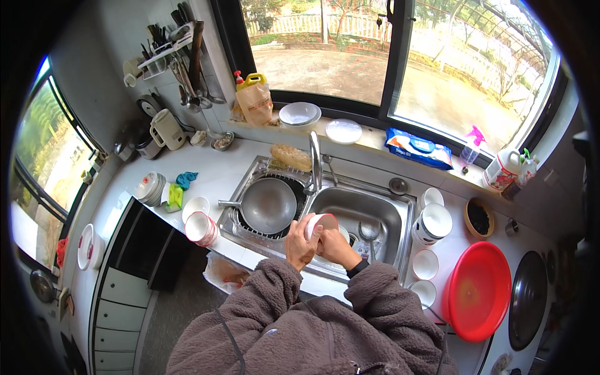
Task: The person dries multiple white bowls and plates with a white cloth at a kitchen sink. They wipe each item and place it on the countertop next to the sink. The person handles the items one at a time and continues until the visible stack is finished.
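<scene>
My left hand (299, 243) grips a small white bowl with a red rim (324, 221), tilted on its side over the near edge of the sink. My right hand (338, 246) is pressed close against the bowl's near side; its fingertips are hidden, so a grip or a cloth there cannot be made out. Below and beyond the hands is the right basin of a stainless steel sink (358, 199). A ladle-like utensil (371, 236) lies in it, and a white dish (344, 233) shows partly behind my right hand.
Left of my hands, a wok (268, 206) sits over the other basin. A faucet (315, 161) rises between the basins. Stacked red-rimmed bowls (200, 228) stand near the counter's front edge. On the right are white bowls (436, 220) and a red plastic basin (478, 290).
</scene>
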A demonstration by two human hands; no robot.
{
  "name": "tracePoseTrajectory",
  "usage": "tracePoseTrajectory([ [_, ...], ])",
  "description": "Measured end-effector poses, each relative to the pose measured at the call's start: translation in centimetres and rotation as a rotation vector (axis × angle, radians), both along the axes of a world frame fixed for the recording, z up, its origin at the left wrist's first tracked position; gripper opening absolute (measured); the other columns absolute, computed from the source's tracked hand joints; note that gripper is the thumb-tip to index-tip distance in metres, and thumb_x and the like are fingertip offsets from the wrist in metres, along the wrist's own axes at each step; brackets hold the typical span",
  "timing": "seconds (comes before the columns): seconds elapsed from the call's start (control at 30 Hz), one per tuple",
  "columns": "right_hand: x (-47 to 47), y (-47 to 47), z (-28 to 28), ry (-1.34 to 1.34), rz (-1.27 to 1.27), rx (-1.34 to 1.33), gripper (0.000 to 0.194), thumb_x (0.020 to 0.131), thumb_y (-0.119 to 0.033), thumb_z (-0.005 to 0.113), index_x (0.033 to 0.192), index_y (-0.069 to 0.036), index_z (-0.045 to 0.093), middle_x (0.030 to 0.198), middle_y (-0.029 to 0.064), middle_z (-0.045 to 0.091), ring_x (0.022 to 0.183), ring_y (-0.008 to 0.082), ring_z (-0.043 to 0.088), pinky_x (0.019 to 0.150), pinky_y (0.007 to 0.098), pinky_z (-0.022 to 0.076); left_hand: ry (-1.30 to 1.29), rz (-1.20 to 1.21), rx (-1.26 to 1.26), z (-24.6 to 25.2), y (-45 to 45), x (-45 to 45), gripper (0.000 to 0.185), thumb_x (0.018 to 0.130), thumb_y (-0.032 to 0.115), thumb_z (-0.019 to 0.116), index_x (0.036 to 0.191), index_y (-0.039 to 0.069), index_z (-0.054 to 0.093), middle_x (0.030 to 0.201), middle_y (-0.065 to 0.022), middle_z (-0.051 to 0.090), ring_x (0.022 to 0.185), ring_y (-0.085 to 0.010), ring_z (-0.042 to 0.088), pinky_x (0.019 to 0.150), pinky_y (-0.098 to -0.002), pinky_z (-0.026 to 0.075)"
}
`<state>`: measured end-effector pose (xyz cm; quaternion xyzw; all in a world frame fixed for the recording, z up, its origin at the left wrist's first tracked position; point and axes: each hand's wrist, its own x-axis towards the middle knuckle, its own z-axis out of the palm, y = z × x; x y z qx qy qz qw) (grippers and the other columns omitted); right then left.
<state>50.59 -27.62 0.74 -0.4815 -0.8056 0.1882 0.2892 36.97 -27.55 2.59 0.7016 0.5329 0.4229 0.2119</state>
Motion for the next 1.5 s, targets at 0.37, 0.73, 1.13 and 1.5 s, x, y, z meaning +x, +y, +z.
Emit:
tracePoseTrajectory([
  [0.37, -5.9, 4.0, 0.6, 0.712, -0.479, -0.168, 0.015, 0.086, -0.012, 0.063, 0.091, 0.002, 0.063, 0.078, 0.0105, 0.067, 0.067, 0.0158, 0.063, 0.062, 0.0300, 0.0487, -0.252, 0.002, 0.011, -1.5, 3.9, -6.1, 0.042, 0.094, 0.041, 0.054, 0.123, 0.011, 0.059, 0.097, -0.0173, 0.061, 0.085, -0.0320, 0.062, 0.076, -0.0383, 0.048],
  [0.73, -10.7, 5.1, 2.9, -0.314, 0.157, -0.253, 0.010, 0.078, -0.008, 0.058, 0.079, 0.000, 0.065, 0.077, 0.0203, 0.065, 0.075, 0.0389, 0.063, 0.065, 0.0457, 0.0500, -0.232, 0.056, -0.056, -2.0, 4.6, -14.3, 0.042, 0.091, 0.040, 0.058, 0.122, 0.011, 0.059, 0.100, -0.0186, 0.061, 0.091, -0.0373, 0.060, 0.079, -0.0416, 0.048],
  [1.13, -7.8, -0.9, 0.1, 0.133, -0.272, -0.447, 0.014, 0.080, -0.007, 0.063, 0.087, 0.005, 0.063, 0.070, 0.0154, 0.065, 0.063, 0.0228, 0.063, 0.062, 0.0325, 0.0490, -0.074, 0.564, -0.130, -4.4, 8.0, -36.1, 0.035, 0.095, 0.025, 0.046, 0.103, -0.005, 0.064, 0.093, -0.0277, 0.059, 0.090, -0.0426, 0.055, 0.083, -0.0472, 0.043],
  [1.5, -5.7, -3.4, -1.2, 0.224, -0.447, -0.431, 0.016, 0.080, -0.010, 0.063, 0.085, 0.005, 0.060, 0.066, 0.0114, 0.062, 0.060, 0.0164, 0.059, 0.058, 0.0302, 0.0452, 0.035, 0.674, -0.071, -7.9, 8.3, -38.2, 0.024, 0.088, 0.011, 0.056, 0.108, -0.002, 0.055, 0.095, -0.0250, 0.061, 0.096, -0.0409, 0.059, 0.083, -0.0461, 0.045],
])
